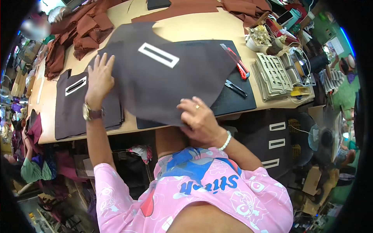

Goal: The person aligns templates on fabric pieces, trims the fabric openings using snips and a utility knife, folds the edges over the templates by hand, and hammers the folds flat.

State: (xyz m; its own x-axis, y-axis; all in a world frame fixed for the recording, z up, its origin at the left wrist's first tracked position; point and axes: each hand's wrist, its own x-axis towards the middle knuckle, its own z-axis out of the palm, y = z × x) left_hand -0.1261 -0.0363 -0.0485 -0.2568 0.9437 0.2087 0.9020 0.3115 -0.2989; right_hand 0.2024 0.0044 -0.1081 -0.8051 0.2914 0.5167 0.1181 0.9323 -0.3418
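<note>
A large dark brown-grey fabric panel with a curved cutout lies across a dark cutting mat. On it sits a white rectangular strip frame with a long slot. My left hand rests with spread fingers at the panel's left edge. The fingers of my right hand curl over the panel's near edge, pinching it; the thumb is partly hidden. Beneath my left forearm is a stack of similar dark panels, topped by another slotted white frame.
Right of the panel lie a red cutter knife and a black cutter knife. Stacked slotted cards stand at the table's right. Reddish-brown fabric scraps heap at the back left. More framed dark panels hang below the right edge.
</note>
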